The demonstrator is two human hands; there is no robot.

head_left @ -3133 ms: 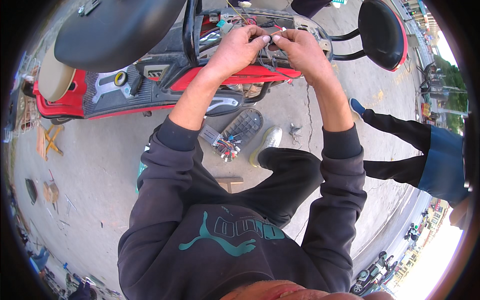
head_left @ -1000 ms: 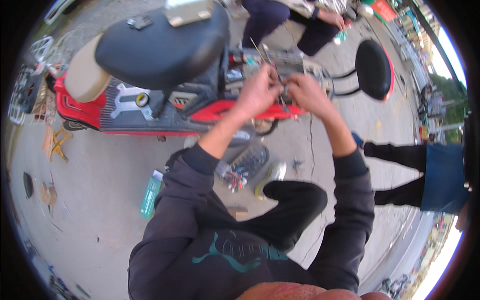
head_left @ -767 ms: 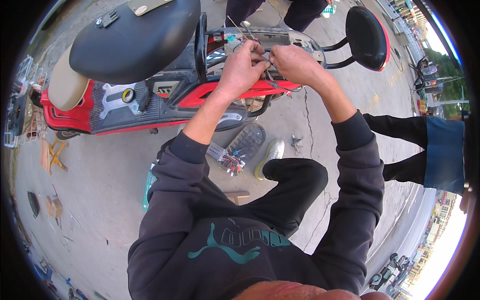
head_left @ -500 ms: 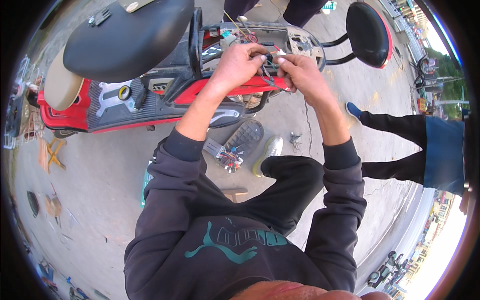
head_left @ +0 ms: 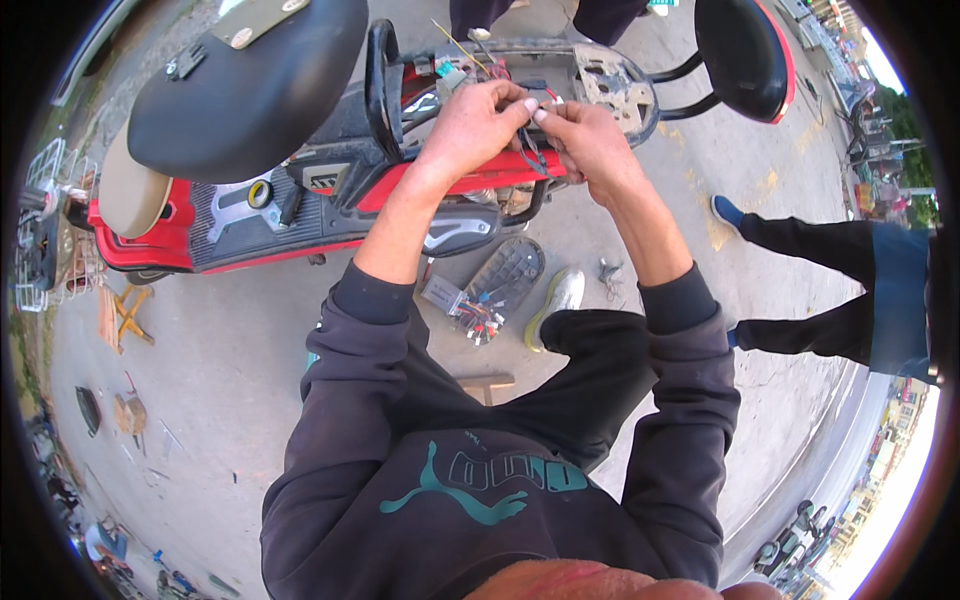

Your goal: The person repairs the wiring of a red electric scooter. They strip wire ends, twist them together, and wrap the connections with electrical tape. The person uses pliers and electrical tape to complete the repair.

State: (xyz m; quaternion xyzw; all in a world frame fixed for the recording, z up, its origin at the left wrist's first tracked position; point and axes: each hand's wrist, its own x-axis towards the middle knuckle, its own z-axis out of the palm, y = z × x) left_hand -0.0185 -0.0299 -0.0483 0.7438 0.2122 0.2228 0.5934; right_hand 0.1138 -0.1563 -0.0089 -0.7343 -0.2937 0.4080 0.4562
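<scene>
Both hands meet over the open rear body of a red electric scooter [head_left: 400, 187]. My left hand [head_left: 478, 132] is closed, thumb and fingertips pinched on the wires. My right hand [head_left: 592, 148] pinches at the same spot from the other side, its fingertips nearly touching the left thumb. Thin dark wires [head_left: 533, 157] hang down between the two hands over the red side panel. Exactly what sits between the fingertips is hidden. Behind the hands, more wires and a teal connector [head_left: 450, 74] lie in the scooter's opening.
The black seat [head_left: 250, 95] is tipped up at left. A roll of tape [head_left: 260, 193] lies on the footboard. On the ground below are a grey controller box [head_left: 442, 293] with bundled wires and a dark ribbed cover [head_left: 510, 272]. A person [head_left: 815, 240] stands at right.
A black connector that showed between my fingertips is now covered by them. My hands have drawn closer together at the wires. The whole view has shifted slightly.
</scene>
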